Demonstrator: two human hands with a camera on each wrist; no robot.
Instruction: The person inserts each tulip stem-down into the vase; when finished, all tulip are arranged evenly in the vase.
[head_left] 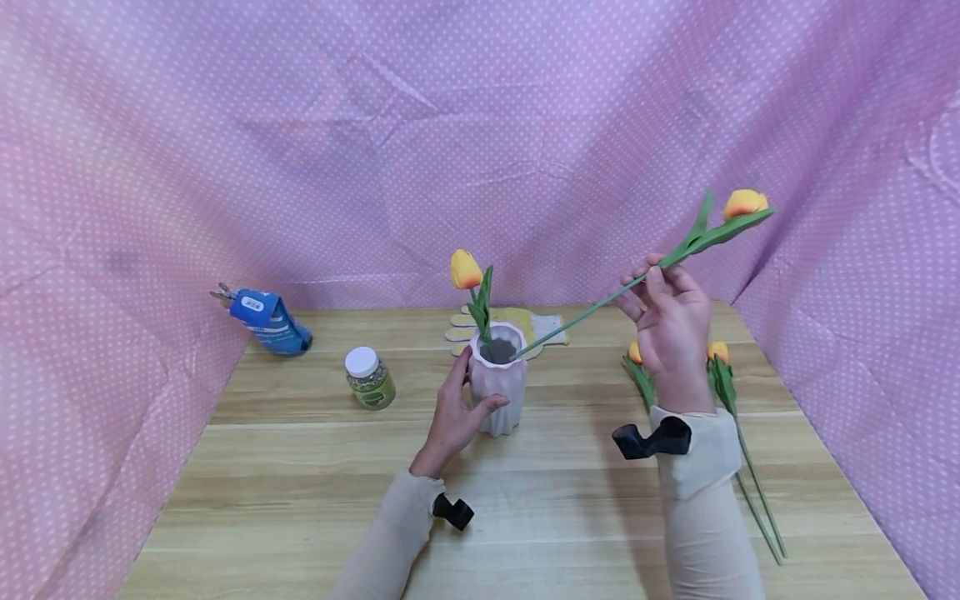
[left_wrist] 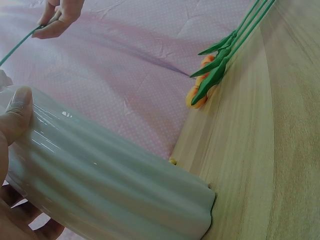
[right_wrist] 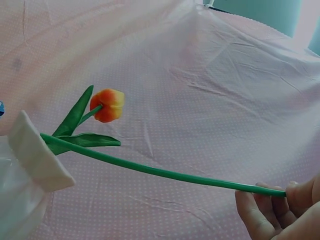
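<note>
A white ribbed vase [head_left: 501, 396] stands upright on the table, filled with dark material near its mouth. My left hand [head_left: 455, 417] grips its side, thumb [left_wrist: 19, 107] across the front and fingers behind. One yellow-orange artificial tulip [head_left: 466, 269] stands in the vase. Between thumb and fingers, my right hand [head_left: 675, 329] pinches a second tulip [head_left: 745, 204] just below its leaves. That tulip slants up to the right, its stem's lower end at the vase mouth. Under my right forearm lie more tulips [left_wrist: 215, 70], partly hidden in the head view.
Behind the vase lies a yellow and white work glove [head_left: 551, 327]. To the left are a jar [head_left: 371, 382] with a white lid and a blue bag [head_left: 272, 323] closed with a clip. Pink dotted cloth [head_left: 360, 167] hangs around the wooden table [head_left: 300, 500].
</note>
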